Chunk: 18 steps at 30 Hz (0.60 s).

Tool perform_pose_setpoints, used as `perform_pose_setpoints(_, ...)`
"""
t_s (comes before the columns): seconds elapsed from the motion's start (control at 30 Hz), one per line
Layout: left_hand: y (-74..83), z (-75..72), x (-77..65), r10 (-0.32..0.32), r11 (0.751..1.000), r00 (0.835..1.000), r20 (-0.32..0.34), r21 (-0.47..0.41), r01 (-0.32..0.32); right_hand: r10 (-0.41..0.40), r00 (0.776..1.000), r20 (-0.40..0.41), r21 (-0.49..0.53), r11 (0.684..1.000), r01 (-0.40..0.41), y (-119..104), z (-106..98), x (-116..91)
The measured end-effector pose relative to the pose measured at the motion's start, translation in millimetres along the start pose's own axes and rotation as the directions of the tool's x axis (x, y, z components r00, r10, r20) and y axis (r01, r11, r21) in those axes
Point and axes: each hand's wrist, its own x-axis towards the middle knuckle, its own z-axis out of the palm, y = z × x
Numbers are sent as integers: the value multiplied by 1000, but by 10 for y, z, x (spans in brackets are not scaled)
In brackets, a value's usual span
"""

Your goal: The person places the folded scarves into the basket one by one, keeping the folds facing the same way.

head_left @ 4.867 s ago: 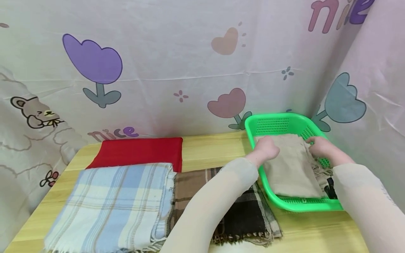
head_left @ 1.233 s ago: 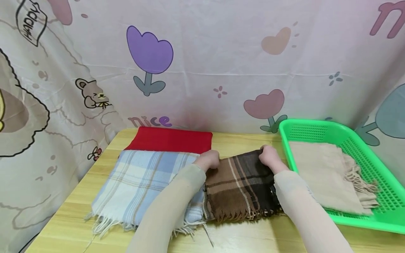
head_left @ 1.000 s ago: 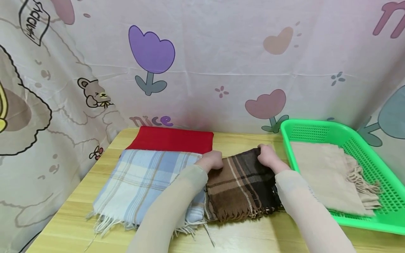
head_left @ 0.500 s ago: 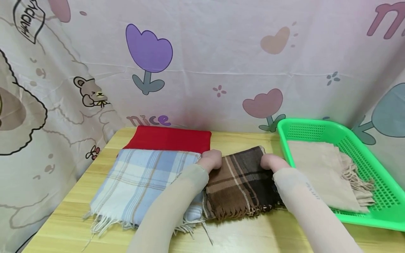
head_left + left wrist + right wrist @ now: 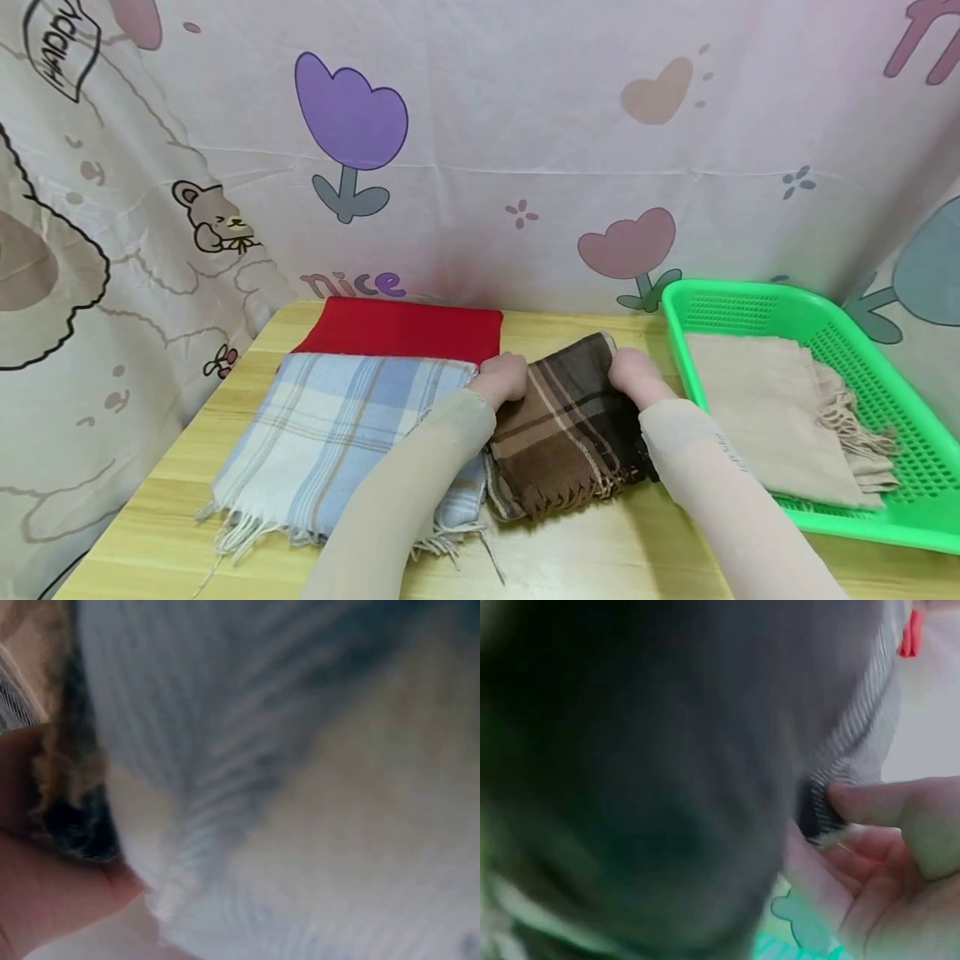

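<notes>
A folded brown-and-black plaid scarf point(image 5: 555, 433) with a fringed near edge lies at mid-table. At its far left corner my left hand point(image 5: 506, 377) grips it, thumb and fingers point(image 5: 60, 889) round the dark edge in the left wrist view. My right hand point(image 5: 637, 375) pinches the far right corner, which stands raised; in the right wrist view its thumb point(image 5: 877, 804) presses on the striped edge. Beside the left hand is a folded light blue and white plaid scarf point(image 5: 337, 433), which fills most of the left wrist view, blurred.
A folded red cloth point(image 5: 405, 327) lies behind the blue scarf, partly covered by it. On the right stands a green plastic basket point(image 5: 678, 358) holding a folded beige scarf point(image 5: 772, 417) with fringe. A printed curtain point(image 5: 480, 100) hangs right behind the wooden table point(image 5: 570, 558).
Both hands have left the beige scarf in the basket and taken hold of the brown scarf. Lately the right hand shifted its grip, and the scarf's right side swung up and leftward.
</notes>
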Motion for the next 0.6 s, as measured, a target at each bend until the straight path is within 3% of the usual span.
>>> perform_pose_setpoints(0.13, 18, 19, -4, 17, 998, 999, -30, -55, -19, -40, 997, -65, 31, 999, 42, 45, 26, 52)
perform_pose_setpoints(0.27, 26, 12, -2, 48, 997, 998, -43, -61, -50, -115, 992, -52, 91, 989, 120, 103, 3, 66)
perform_pose_setpoints(0.37, 26, 6, 9, 47, 999, 998, -41, -21, -48, -150, 988, -23, 55, 987, 151, 120, -52, 41)
perform_pose_setpoints(0.43, 25, 7, 23, 34, 999, 999, -41, 7, -34, -122, 993, 8, -2, 993, 122, 102, -117, 8)
perform_pose_setpoints(0.53, 25, 16, 43, 13, 998, 999, -36, 62, -11, -12, 997, 73, -107, 994, 20, 81, -179, 2)
perform_pose_setpoints(0.6, 28, 25, 55, 3, 996, 999, -37, 89, 0, 60, 986, 154, -191, 981, -29, 168, -113, 115)
